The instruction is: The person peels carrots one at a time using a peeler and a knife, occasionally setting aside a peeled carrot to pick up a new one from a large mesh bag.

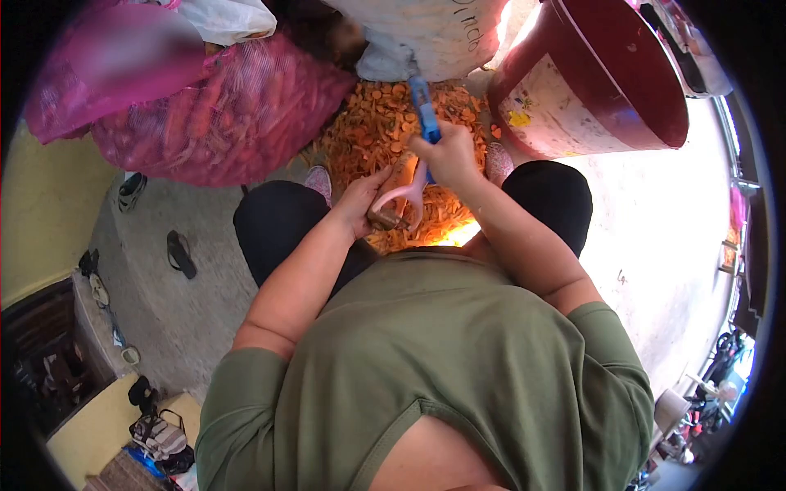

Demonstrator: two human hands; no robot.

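My left hand (359, 203) is closed around an orange carrot (400, 177), whose lower end looks brown. In my right hand (449, 153) there is a peeler (415, 196) with a pale pink Y-shaped head, lying over the carrot near its lower end. A blue tool-like object (425, 109) sticks up past the right fingers; whether it belongs to the peeler I cannot tell. Below both hands, a heap of orange peelings and carrot pieces (368, 123) covers the floor between my feet.
Pink mesh sacks of carrots (237, 114) stand at the upper left, a white sack (434, 37) at the top middle. At the upper right is a large dark red bucket (594, 90). A black sandal (181, 254) lies on the floor at left.
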